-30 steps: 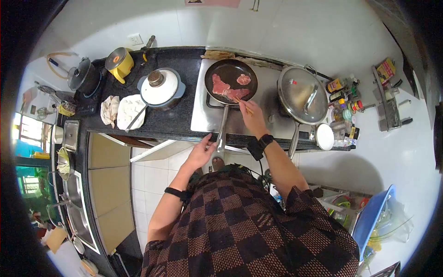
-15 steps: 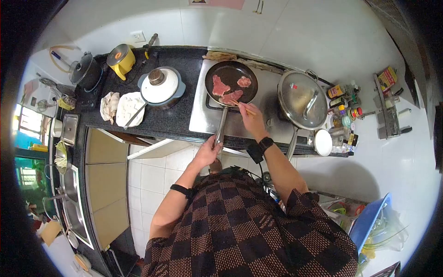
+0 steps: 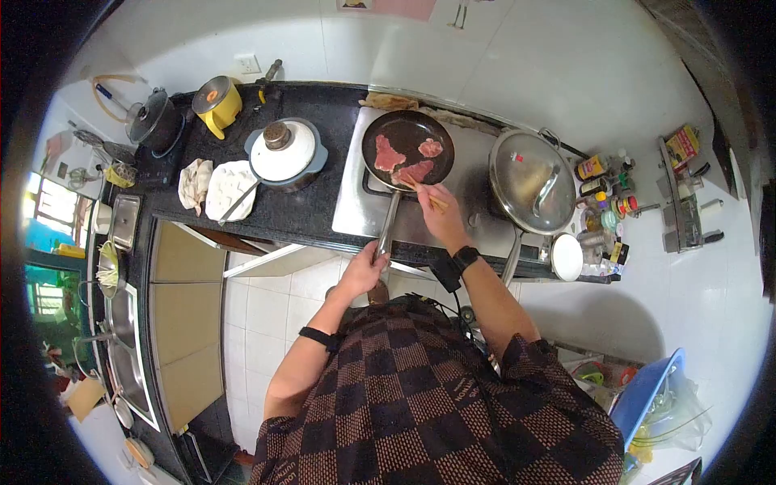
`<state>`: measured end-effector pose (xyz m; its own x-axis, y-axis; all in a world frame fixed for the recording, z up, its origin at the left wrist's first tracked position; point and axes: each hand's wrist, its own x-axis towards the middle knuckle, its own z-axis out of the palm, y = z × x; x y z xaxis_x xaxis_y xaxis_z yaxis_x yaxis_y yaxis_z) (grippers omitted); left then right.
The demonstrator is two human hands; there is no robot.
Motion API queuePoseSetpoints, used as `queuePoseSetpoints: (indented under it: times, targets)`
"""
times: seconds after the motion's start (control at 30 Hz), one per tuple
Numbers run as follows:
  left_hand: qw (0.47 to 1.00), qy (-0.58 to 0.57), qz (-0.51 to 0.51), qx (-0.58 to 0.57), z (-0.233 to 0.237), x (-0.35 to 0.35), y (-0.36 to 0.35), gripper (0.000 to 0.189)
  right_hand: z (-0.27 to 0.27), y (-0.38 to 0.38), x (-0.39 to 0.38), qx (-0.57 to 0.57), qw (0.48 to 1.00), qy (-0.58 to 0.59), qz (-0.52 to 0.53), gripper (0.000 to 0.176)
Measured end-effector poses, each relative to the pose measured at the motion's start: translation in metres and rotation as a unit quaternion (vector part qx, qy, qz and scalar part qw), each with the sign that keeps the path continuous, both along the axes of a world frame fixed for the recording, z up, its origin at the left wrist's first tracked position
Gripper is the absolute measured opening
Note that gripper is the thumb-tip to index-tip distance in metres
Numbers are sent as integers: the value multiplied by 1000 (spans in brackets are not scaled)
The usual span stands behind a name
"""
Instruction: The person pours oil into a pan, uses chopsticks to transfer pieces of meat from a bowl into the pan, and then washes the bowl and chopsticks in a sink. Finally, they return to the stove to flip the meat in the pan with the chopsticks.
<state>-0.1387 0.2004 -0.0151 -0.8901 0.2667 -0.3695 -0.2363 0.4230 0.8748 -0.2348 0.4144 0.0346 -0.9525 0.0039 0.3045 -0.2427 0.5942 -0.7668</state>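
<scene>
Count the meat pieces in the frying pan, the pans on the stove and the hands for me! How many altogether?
Meat pieces: 3
Pans, frying pan and lidded pan: 2
Hands, left hand and right hand: 2
Total: 7

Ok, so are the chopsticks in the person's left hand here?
No, the right hand holds the chopsticks, while the left hand grips the handle of the frying pan.

L grip [image 3: 362, 271] holds pan handle [image 3: 390, 218], R grip [image 3: 443, 217] w/ chopsticks [image 3: 411, 184].
</scene>
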Motion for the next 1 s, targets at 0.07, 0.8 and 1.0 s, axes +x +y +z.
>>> queuePoseSetpoints:
  times: [0.07, 0.8, 1.0]
  targets:
    - [1000, 1, -3, -20, -1, 1, -2, 40, 1, -6, 0, 0, 1000, 23, 12, 18]
    - [1000, 13, 7, -16, -3, 3, -2, 48, -9, -15, -5, -13, 998, -4, 64, 24]
    - [1000, 21, 0, -15, -6, 2, -3, 45, 1, -16, -1, 11, 1000, 4, 26, 27]
